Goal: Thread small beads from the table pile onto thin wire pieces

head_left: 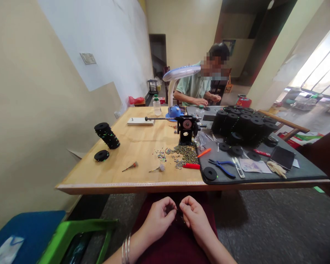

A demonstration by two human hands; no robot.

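Observation:
My left hand (161, 215) and my right hand (193, 214) are close together above my lap, just in front of the table edge. Both are closed in a pinch, fingertips nearly meeting. Something small and dark shows between them, too small to name. On the tabletop (137, 150) beyond lie two thin pieces with tufted ends, one (130, 166) left of the other (157, 168). Behind them is a heap of small metal parts (187, 153) with tiny coloured beads (161, 155). A red-handled tool (191, 166) rests at the heap's near edge.
A black hand-cranked winder (186, 128) and a blue-based lamp (172, 110) stand mid-table. Black foam spools are stacked left (107, 135) and right (240, 123). Blue-handled pliers (222, 168) lie on the grey mat (253, 179). Another person (194, 88) works opposite. A green stool (57, 242) stands lower left.

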